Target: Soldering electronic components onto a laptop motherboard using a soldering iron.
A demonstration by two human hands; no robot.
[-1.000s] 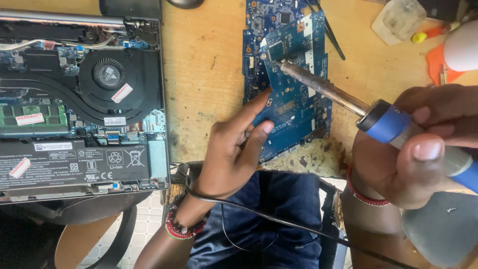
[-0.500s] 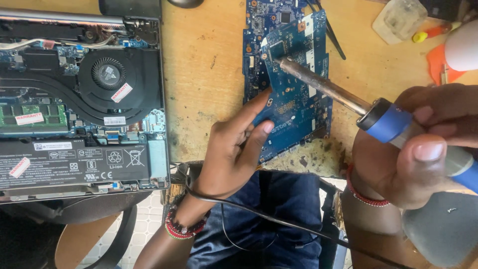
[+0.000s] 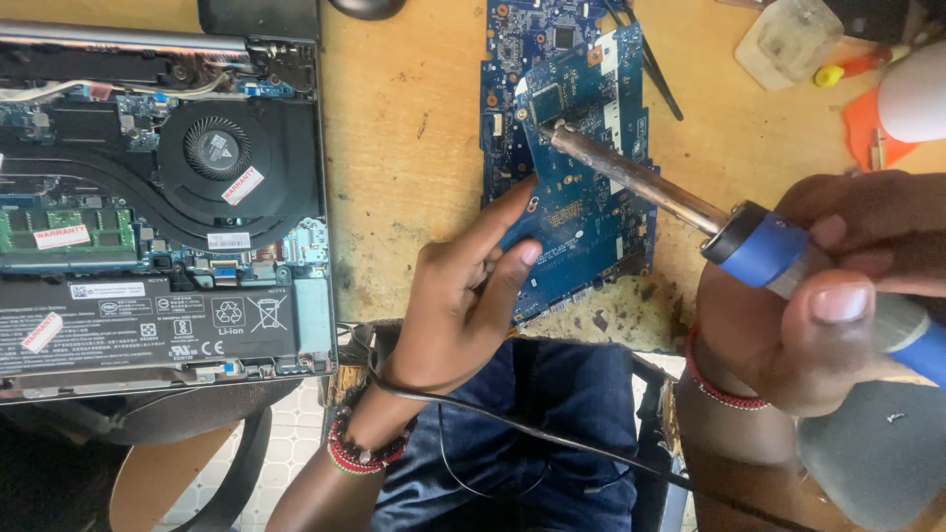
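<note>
A blue circuit board point(image 3: 581, 207) lies tilted on top of a larger blue board point(image 3: 512, 59) on the wooden bench point(image 3: 414, 158). My left hand point(image 3: 463, 296) pinches the tilted board's lower left edge between thumb and fingers. My right hand point(image 3: 838, 286) grips a soldering iron point(image 3: 749, 241) with a blue collar; its metal tip point(image 3: 557, 133) rests on the upper part of the tilted board, beside a dark chip. A black cord runs across my left wrist and over my lap.
An opened laptop point(image 3: 158, 197) with its fan, battery and memory exposed lies at the left. A clear plastic container point(image 3: 788, 39), a red-and-yellow tool point(image 3: 847, 67) and an orange object point(image 3: 872, 128) sit at the upper right. Black tweezers point(image 3: 655, 74) lie by the boards.
</note>
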